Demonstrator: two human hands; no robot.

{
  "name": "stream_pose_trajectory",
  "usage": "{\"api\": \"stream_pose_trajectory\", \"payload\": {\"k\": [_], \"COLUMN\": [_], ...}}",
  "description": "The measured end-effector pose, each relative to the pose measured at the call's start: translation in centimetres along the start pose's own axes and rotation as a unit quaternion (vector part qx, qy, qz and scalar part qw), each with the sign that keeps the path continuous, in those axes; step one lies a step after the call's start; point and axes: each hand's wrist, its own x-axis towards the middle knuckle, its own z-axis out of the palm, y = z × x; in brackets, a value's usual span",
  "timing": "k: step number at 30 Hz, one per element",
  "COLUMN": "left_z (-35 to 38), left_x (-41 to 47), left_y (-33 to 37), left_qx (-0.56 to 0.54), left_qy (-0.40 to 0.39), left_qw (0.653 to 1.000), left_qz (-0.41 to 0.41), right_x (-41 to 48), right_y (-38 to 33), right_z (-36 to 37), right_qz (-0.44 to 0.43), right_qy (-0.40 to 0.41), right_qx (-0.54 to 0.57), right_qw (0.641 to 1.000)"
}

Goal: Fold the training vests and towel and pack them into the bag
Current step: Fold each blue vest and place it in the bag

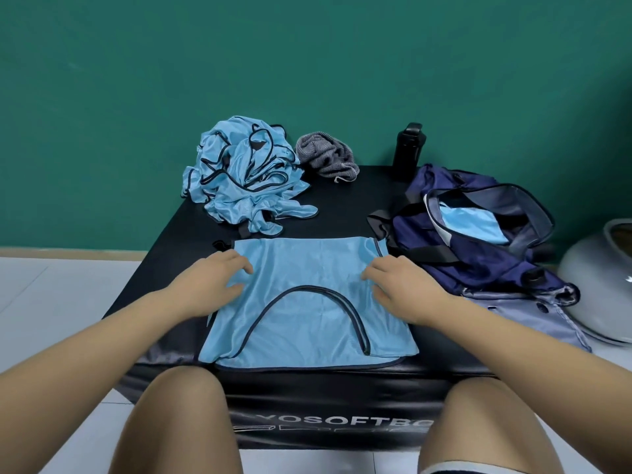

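Where the view is nearest, two bare knees, left (181,405) and right (485,415), flank the front of a black padded box (342,395) with partly hidden white lettering.

Forearms: both bare, reaching forward over the box's top and converging slightly inward.

Left hand (219,278): palm down on the left side of the spread vest; fingers lightly bent and close together, tips pointing right and touching the cloth; nothing gripped.

Right hand (400,285): palm down on the vest's right side; fingers loosely spread, tips pointing left and resting on the cloth; nothing gripped.

Vest (307,265): light blue with dark trim, lying flat on the near half of the box between the hands; its curved neck opening faces the person and its near edge reaches the box's front rim.

Bag (478,268): navy with black straps, on the box's right side just beside the vest, zip mouth open; a folded vest (472,224) of the same blue lies inside.

Heap of vests (242,176): crumpled, light blue, on the far left of the box.

Towel (328,157): grey, bunched, just right of the heap.

Bottle (408,148): black, upright, at the far edge behind the bag.

Pale rounded object (595,285): on the floor to the right, only partly in view.

Wall (307,63): green, behind everything; white floor tiles (51,285) at left.
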Motion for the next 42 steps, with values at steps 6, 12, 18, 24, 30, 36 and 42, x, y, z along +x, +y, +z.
{"api": "stream_pose_trajectory", "payload": {"k": [6, 12, 18, 24, 30, 36, 42], "left_z": [1.7, 2.8, 3.0, 0.9, -0.3, -1.6, -1.8], "left_x": [2.9, 2.3, 3.5, 6.9, 10.1, 11.1, 11.2], "left_y": [-1.8, -4.4, -4.7, -5.0, -5.8, -6.0, -6.1], "left_qx": [0.062, 0.093, -0.043, -0.074, -0.043, 0.002, 0.04], "left_qy": [-0.021, -0.008, 0.086, 0.13, 0.012, -0.025, 0.021], "left_qw": [0.997, 0.994, 0.992, 0.98, 0.976, 0.98, 0.987], "left_qz": [-0.028, -0.061, -0.085, -0.134, -0.215, -0.197, -0.155], "right_x": [3.5, 2.3, 2.1, 5.7, 10.1, 12.4, 12.1], "right_y": [2.5, 6.0, 6.5, 4.7, 4.2, 5.5, 5.8], "right_z": [1.4, 2.7, 2.6, 0.9, 0.7, 0.9, -0.9], "right_qz": [0.014, 0.038, 0.06, 0.081, 0.145, 0.181, 0.17], "right_qy": [-0.023, -0.033, 0.026, 0.043, -0.094, -0.166, -0.188], "right_qx": [-0.037, -0.062, -0.024, -0.006, 0.029, 0.041, 0.043], "right_qw": [0.999, 0.997, 0.998, 0.996, 0.985, 0.969, 0.966]}}
